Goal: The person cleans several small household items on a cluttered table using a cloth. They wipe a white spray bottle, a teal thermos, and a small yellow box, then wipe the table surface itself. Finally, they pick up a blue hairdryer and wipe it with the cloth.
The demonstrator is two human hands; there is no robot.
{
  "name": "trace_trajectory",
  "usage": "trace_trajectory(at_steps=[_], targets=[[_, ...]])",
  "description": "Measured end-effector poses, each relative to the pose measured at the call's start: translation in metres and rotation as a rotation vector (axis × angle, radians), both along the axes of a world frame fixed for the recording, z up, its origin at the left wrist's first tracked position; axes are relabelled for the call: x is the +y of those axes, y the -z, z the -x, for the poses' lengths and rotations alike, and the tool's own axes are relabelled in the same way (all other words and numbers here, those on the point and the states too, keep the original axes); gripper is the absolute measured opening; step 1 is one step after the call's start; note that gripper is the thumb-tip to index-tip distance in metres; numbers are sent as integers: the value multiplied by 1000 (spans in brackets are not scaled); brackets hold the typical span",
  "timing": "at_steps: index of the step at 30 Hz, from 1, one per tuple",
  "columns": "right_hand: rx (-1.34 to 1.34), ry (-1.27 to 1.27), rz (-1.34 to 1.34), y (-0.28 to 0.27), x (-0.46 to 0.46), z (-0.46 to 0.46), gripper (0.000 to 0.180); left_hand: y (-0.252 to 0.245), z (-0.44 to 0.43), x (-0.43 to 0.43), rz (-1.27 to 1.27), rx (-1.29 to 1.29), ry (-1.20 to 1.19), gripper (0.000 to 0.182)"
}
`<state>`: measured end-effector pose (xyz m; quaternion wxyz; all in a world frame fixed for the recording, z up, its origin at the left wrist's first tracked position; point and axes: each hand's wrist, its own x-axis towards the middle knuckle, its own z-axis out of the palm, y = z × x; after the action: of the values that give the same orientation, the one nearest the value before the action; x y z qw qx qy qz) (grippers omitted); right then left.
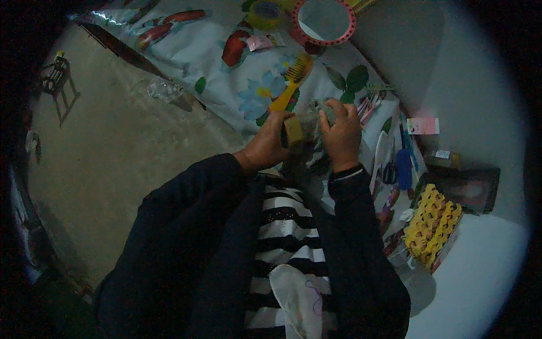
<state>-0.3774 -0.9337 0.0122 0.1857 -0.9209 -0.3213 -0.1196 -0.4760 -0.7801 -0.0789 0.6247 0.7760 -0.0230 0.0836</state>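
My left hand (266,142) grips a small box-like item (295,132) with a yellow-brown end, held above the table's near edge. Beside it, the fingers of my right hand (342,133) are bent around a crumpled grey-green piece (325,109) at the item's far side. Dim light and blur hide what that piece is made of. Just beyond my hands, a yellow comb (292,82) lies on the tablecloth (203,46), which is printed with fish and flowers. A pale cloth piece (292,292) with a loose purple thread hangs at my striped shirt.
Farther back are a pink-framed round mirror (326,21), a roll of tape (266,15) and a pink sachet (264,41). To the right lie a blue oblong item (404,169) and a yellow lattice-sided container (432,224). Clear plastic (163,90) rests near the table's left edge.
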Motion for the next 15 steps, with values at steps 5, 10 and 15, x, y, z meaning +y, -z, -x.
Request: trace_trajectory(at_steps=[5, 10, 15], targets=[[-5, -213, -159, 8, 8, 39, 26, 22, -10, -2, 67, -140, -112, 85], [-88, 45, -77, 9, -24, 0, 32, -8, -5, 9, -349, -188, -36, 71], [-28, 91, -52, 4, -20, 5, 30, -16, -3, 2, 97, 29, -26, 83]])
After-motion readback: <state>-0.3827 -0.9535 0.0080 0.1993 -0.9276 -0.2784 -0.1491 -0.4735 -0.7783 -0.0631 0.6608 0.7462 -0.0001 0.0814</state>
